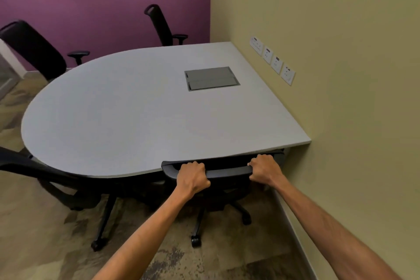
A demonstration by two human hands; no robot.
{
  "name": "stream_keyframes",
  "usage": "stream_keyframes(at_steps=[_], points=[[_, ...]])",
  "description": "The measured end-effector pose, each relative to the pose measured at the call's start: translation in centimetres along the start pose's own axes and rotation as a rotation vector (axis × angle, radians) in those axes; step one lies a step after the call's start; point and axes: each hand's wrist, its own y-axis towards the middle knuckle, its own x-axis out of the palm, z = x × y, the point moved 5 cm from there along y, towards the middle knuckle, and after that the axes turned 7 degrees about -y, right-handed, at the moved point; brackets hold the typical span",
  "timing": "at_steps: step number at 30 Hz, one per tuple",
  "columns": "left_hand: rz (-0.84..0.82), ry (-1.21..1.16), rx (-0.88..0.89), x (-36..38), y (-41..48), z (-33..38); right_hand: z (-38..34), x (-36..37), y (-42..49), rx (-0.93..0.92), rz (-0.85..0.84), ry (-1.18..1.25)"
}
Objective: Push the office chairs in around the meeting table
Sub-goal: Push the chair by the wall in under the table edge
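A grey half-round meeting table [127, 116] stands against the beige wall. A black office chair [227, 171] sits tucked under its near edge, backrest top touching the tabletop rim. My left hand [193, 177] and my right hand [263, 168] both grip the top bar of that backrest. A second black chair [45, 173] leans at the near left, partly under the table. Two more black chairs stand on the far side: one [34, 50] at the far left, set back from the table, and one [162, 25] near the purple wall.
A grey cable hatch [211, 78] is set in the tabletop. Wall sockets [272, 60] line the beige wall on the right, which runs close beside my right arm. Patterned carpet [45, 234] covers the floor. A glass panel [6, 75] shows at the far left.
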Motion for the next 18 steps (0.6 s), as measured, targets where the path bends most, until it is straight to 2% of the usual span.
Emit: stream_keyframes(at_steps=[8, 18], points=[[0.024, -0.010, -0.109, 0.4, 3.7, 3.5, 5.4, 0.2, 3.3, -0.084, 0.008, 0.037], [0.039, 0.034, -0.177, 0.2, 5.9, 2.7, 6.4, 1.3, 5.5, -0.135, 0.076, 0.066]])
